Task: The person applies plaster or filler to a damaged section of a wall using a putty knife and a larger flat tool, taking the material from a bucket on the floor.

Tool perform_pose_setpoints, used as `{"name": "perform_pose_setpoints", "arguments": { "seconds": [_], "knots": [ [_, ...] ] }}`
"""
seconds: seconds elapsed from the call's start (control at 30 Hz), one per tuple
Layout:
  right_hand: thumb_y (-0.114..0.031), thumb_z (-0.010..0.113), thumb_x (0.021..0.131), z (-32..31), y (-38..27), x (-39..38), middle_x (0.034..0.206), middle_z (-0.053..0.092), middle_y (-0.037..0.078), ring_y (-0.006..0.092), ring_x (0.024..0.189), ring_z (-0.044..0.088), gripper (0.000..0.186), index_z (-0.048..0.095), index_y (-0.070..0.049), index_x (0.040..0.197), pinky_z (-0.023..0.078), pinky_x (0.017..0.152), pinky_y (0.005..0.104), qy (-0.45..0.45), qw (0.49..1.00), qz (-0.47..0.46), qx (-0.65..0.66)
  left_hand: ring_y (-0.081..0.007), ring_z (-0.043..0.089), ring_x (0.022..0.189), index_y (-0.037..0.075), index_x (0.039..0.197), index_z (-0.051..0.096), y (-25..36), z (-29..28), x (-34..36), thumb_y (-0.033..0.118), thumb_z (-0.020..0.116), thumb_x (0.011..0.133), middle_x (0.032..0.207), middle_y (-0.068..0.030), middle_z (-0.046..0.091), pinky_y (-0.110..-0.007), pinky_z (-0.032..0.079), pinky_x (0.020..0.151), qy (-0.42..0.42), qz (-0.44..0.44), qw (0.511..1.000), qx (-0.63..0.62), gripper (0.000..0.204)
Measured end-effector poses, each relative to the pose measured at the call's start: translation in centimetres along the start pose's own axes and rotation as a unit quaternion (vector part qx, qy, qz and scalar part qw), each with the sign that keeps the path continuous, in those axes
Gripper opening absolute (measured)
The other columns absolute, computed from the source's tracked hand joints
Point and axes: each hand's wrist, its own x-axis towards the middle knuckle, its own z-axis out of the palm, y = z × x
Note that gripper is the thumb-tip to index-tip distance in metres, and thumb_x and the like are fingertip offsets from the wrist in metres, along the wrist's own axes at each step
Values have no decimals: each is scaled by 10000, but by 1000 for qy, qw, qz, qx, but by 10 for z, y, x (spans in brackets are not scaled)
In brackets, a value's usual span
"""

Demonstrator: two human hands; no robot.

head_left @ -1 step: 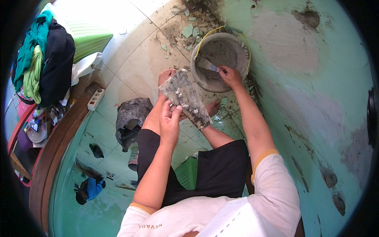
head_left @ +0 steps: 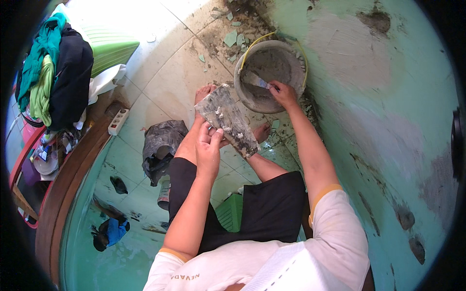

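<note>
Fingers of the left hand (head_left: 209, 149), which I guide from afar, grasp the smeared board (head_left: 229, 118) at the dial's centre, presumably to steady it near the one-o'clock bucket (head_left: 253, 105), over which my right hand (head_left: 284, 94) grips a scraper (head_left: 260, 82), likely angled for reach.

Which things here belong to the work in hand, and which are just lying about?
In use:
- scraper, in the right hand
- bucket
- smeared board, in the left hand

Apparently lying about:
- clothes pile
- power strip
- greenish shards
</note>
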Motion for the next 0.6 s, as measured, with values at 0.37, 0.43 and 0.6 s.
{"name": "perform_pose_setpoints", "arguments": {
  "seconds": [0.37, 0.43, 0.6],
  "knots": [
    [-185, 639, 933, -97, -41, -164, 793, 630, -31, 63, 714, 554, 208, 685, -66, 1097, 488, 672, 249, 103, 937, -40, 330, -139, 603, 899, 25, 1435, 350, 1, -16, -5, 130, 603, 943, 998, -36, 572, -327, 551, 763, 33, 53, 997, -56, 563],
    [-191, 664, 927, -139, -52, -214, 832, 633, -33, 51, 755, 559, 226, 671, -59, 1109, 485, 701, 237, 104, 939, -37, 326, -99, 571, 780, 88, 1399, 358, 19, 2, -16, 87, 548, 940, 897, 8, 551, -295, 531, 696, 10, 48, 996, -77, 497],
    [-244, 739, 876, -262, -130, -340, 875, 663, 9, 80, 800, 597, 325, 643, -70, 1132, 496, 733, 259, 177, 935, -105, 287, -106, 576, 746, 83, 1332, 402, 78, 55, -79, 80, 531, 950, 870, 5, 557, -279, 542, 654, -32, 102, 987, -124, 403]
  ]
}}
